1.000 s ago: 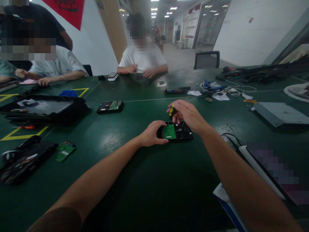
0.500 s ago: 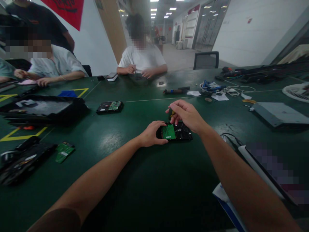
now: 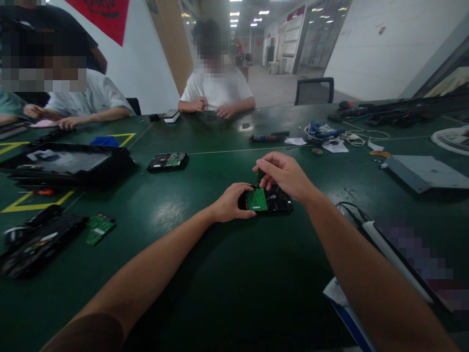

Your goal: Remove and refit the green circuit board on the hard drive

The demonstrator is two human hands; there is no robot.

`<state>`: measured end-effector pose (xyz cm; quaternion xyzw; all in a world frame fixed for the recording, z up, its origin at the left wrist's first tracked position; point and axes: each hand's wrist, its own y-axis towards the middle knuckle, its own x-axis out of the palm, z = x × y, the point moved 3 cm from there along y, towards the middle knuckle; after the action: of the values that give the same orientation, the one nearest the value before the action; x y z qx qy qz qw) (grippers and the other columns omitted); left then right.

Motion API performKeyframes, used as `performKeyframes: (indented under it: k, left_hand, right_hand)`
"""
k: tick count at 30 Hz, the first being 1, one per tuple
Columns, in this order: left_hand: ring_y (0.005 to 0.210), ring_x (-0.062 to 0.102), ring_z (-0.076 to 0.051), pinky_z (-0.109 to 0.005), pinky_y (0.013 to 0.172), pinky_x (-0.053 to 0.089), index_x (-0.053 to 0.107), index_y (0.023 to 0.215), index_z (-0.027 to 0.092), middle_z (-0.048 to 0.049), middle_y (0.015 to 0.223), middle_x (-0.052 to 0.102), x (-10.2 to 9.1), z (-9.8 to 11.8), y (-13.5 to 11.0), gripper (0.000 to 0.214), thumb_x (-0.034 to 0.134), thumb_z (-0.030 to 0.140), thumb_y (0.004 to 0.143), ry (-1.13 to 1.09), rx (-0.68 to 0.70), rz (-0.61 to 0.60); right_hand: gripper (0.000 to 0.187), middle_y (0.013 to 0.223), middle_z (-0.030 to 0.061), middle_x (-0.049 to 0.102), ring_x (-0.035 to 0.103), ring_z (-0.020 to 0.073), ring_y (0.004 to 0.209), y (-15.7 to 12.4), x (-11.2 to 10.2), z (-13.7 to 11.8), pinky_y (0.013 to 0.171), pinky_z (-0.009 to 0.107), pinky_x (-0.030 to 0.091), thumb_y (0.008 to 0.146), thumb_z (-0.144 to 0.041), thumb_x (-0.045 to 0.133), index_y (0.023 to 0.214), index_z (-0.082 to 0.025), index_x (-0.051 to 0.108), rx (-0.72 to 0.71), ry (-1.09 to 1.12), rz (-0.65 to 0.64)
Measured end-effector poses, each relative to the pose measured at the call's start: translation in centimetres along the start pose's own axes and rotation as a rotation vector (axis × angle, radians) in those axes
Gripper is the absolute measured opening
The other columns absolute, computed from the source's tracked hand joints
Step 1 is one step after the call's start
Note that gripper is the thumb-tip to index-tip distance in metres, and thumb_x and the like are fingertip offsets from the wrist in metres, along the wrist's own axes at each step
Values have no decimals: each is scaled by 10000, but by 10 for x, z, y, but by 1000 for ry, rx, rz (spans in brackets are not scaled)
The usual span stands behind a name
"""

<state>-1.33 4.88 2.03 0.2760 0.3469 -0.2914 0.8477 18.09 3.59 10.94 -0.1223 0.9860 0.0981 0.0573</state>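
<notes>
A black hard drive point(image 3: 279, 201) with a green circuit board point(image 3: 256, 199) lies flat on the green table in front of me. My left hand point(image 3: 234, 203) grips its left end, thumb along the near edge and fingers at the far edge. Above the drive's far edge, my right hand point(image 3: 280, 173) is closed around a screwdriver point(image 3: 260, 175) with a dark and yellow handle, held upright. Its tip meets the drive near the board's far corner, mostly hidden by my fingers.
Another hard drive point(image 3: 167, 161) lies further left. A loose green circuit board point(image 3: 99, 228) sits beside a dark opened device point(image 3: 40, 239). A black tray point(image 3: 73, 168) stands left, a grey metal box point(image 3: 427, 171) right. Cables point(image 3: 324, 132) lie at the back. A person point(image 3: 218, 93) works across the table.
The fingers of my right hand have shifted slightly around the screwdriver, whose handle looks turned. My left hand and the hard drive stay in place.
</notes>
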Motion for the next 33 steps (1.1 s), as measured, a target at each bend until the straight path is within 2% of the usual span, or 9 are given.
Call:
performKeyframes:
  k: [4,8,12,17,20,24,28,30,33]
  left_hand:
    - [1377,523,-351,-541,1200,399,575,1387,196,-164,1459,574,1,-2,0,783,890,460,721,0,17,16]
    - [1389,513,-355,-551,1197,405,573,1392,205,-161,1474,567,2,-3,0,782,886,473,728,0,7,6]
    - [1399,504,-356,-555,1197,408,570,1399,211,-156,1484,560,1,-3,0,782,878,487,735,1,-3,-3]
    - [1393,510,-355,-561,1193,410,565,1406,216,-153,1480,560,1,-3,0,792,884,477,730,-4,-1,-3]
    - [1391,512,-357,-566,1189,414,567,1403,226,-148,1479,562,1,-3,0,784,886,472,730,-4,-5,-2]
    - [1388,513,-352,-563,1195,409,572,1386,208,-159,1472,565,1,-2,0,774,891,456,727,-1,3,9]
    - [1382,515,-347,-539,1194,416,572,1386,182,-173,1464,565,1,-2,0,779,888,463,731,-1,7,2]
    - [1378,518,-350,-538,1192,417,573,1386,183,-172,1463,566,1,-1,0,785,891,462,725,1,5,1]
    - [1378,520,-350,-545,1192,415,570,1389,198,-163,1464,567,1,-1,0,781,888,462,726,5,4,1]
  right_hand:
    - [319,1056,64,726,687,128,652,0,3,0,575,281,560,978,-540,620,1020,-224,617,45,83,-23]
    - [309,921,23,678,630,113,617,1,0,-1,510,261,494,982,-532,623,1087,-246,678,-14,-37,-12]
    - [331,840,5,635,613,113,618,1,-3,0,490,256,467,954,-558,666,1017,-232,674,-46,-100,2]
    - [369,989,51,705,659,123,647,0,-1,1,503,267,492,927,-562,700,999,-215,597,-14,-26,6]
    - [346,1027,50,708,641,108,623,0,0,-1,485,258,470,939,-540,693,1043,-219,615,-40,-24,-4]
    - [319,920,9,667,578,85,583,-1,-1,-4,457,244,414,953,-508,691,1129,-243,687,-98,-93,14]
    - [320,739,-13,630,559,96,556,-2,-2,-3,463,242,420,944,-534,698,1018,-222,703,-92,-137,15]
    - [333,786,5,672,590,105,573,-1,-2,-2,482,246,454,940,-544,699,998,-216,687,-77,-115,2]
    - [318,1020,53,729,644,108,633,1,0,-1,518,255,501,972,-527,650,1015,-213,673,-43,-21,-18]
